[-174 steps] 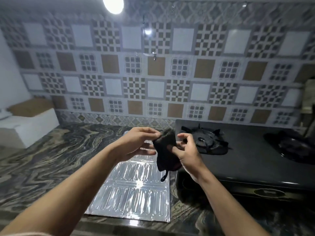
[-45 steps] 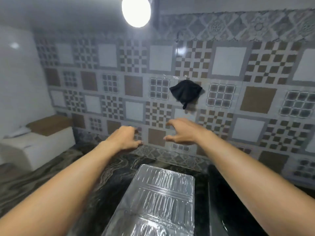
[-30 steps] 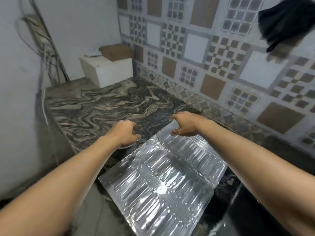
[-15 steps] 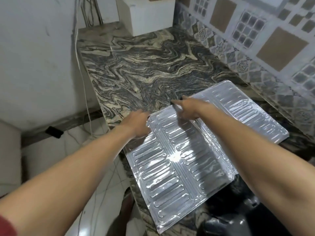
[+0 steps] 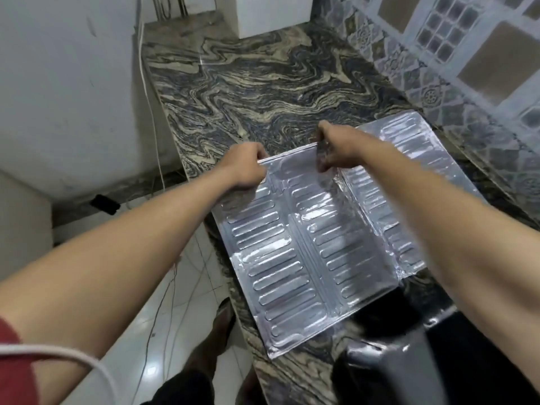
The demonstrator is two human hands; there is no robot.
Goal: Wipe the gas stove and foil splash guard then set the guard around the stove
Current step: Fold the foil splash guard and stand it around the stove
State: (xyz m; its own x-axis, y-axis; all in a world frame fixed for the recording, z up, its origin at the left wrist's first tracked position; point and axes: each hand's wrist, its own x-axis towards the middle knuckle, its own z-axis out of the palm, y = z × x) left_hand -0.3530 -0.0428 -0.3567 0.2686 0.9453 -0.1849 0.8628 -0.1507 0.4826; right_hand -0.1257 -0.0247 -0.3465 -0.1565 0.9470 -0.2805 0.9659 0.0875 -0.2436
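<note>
**Both hands on the far edge of the foil guard**

Foil splash guard (image 5: 306, 258) lies on the marbled table (image 5: 263, 92), folded panels stacked, one panel spread out beyond the right hand toward the tiled wall (image 5: 467, 54). Left hand (image 5: 245, 168) pinches the far edge near its left corner, fingers curled shut on the foil. Right hand (image 5: 336, 150) grips the same edge a little further along, thumb under, fingers closed over it; edge slightly lifted off the table between the two hands. Black gas stove (image 5: 438, 369) sits near the right forearm, just beside the guard's near corner.
</note>
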